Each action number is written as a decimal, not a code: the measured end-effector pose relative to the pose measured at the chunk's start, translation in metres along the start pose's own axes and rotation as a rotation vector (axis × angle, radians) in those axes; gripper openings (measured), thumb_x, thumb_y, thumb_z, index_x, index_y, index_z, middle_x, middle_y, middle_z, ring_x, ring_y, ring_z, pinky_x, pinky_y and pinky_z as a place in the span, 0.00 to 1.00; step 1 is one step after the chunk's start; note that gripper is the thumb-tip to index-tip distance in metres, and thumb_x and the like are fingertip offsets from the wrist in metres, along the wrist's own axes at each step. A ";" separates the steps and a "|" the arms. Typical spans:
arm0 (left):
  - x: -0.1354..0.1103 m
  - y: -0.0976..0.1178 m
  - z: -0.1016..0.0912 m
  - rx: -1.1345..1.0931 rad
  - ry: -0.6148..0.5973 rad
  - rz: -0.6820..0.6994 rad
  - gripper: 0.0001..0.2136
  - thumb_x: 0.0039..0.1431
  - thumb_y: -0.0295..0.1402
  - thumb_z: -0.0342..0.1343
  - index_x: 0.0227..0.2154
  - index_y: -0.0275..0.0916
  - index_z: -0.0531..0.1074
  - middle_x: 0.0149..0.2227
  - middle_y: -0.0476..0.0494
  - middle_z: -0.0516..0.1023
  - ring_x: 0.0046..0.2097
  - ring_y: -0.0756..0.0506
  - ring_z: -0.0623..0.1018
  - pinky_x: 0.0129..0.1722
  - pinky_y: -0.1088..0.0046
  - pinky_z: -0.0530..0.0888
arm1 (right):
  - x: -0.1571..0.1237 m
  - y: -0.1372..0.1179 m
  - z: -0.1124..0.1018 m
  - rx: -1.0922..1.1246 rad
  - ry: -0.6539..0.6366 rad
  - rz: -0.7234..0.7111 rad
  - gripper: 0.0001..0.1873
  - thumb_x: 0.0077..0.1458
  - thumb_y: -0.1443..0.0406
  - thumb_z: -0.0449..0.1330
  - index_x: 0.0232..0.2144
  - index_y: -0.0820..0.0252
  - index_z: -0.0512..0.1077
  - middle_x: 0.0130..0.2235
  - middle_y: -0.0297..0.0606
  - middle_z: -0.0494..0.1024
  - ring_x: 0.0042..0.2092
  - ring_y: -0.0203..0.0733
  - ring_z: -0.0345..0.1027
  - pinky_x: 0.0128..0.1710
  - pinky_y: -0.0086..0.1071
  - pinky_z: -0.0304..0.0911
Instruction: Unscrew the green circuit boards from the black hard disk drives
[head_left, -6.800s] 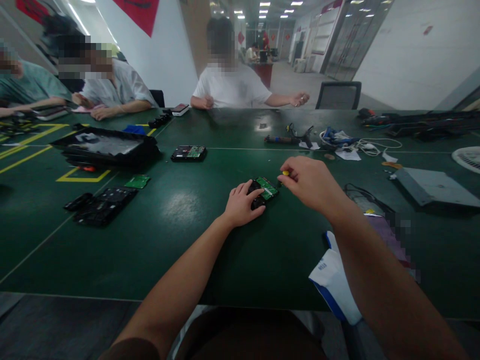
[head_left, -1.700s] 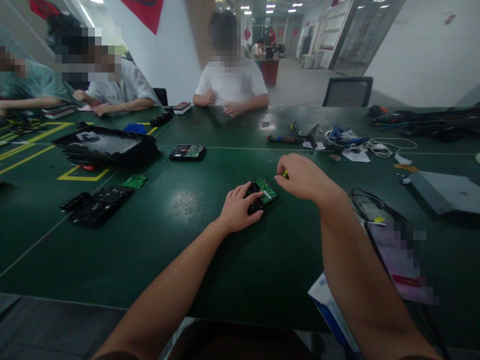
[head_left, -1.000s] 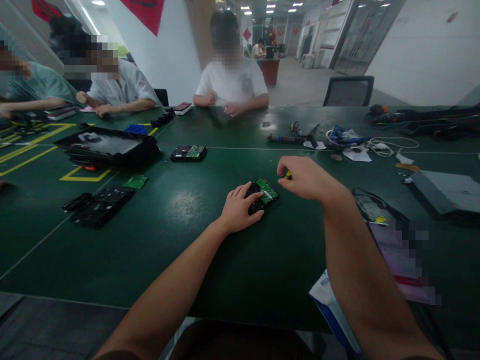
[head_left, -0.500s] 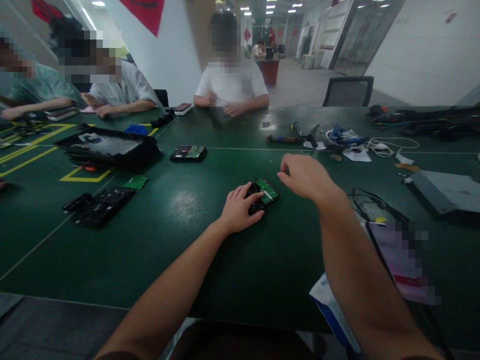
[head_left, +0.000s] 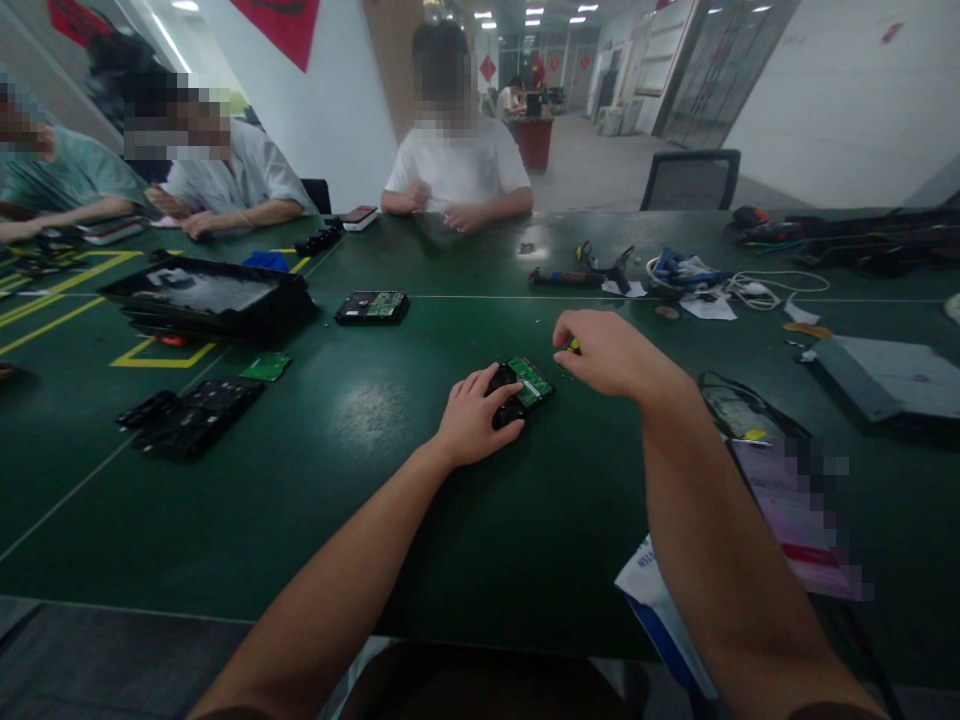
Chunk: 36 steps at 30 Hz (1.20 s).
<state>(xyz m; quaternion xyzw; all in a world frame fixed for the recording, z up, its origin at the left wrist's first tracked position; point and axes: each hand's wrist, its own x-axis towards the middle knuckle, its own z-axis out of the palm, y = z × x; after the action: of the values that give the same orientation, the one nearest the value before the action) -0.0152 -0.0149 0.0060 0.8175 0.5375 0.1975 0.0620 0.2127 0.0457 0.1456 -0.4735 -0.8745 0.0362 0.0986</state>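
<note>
My left hand [head_left: 474, 415] lies over a hard drive [head_left: 534, 385] on the green tabletop, fingers apart, thumb and fingers pressing its near, black side. The drive's green circuit board faces up, beyond the fingertips. To the right of the drive, my right hand [head_left: 592, 350] is raised with its fingers curled. A small yellow-and-black thing [head_left: 574, 346] shows between thumb and fingers; most of it is hidden, so I cannot tell its kind. Tiny dark bits lie on the table just below that hand.
At left are a black tray [head_left: 217, 300], a black casing [head_left: 199, 415] and a green board [head_left: 267, 367]. Another drive [head_left: 371, 307] lies ahead. A grey metal box [head_left: 885, 375], a phone [head_left: 795, 510] and cables [head_left: 780, 285] are right. Several people sit across the table [head_left: 360, 520].
The right hand has turned slightly, and the yellow part in its fingers now shows. The left hand stays on the hard drive. The whole view has shifted a little.
</note>
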 end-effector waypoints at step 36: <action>0.000 0.001 -0.002 -0.013 0.000 -0.002 0.29 0.62 0.48 0.62 0.65 0.53 0.68 0.74 0.41 0.55 0.72 0.30 0.59 0.66 0.43 0.60 | 0.001 0.005 0.001 0.725 -0.161 0.062 0.30 0.68 0.44 0.51 0.30 0.60 0.78 0.34 0.40 0.82 0.22 0.32 0.68 0.23 0.30 0.62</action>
<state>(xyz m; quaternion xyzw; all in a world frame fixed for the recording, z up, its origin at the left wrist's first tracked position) -0.0151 -0.0159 0.0082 0.8166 0.5368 0.2010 0.0677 0.2158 0.0495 0.1439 -0.4298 -0.7950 0.3839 0.1895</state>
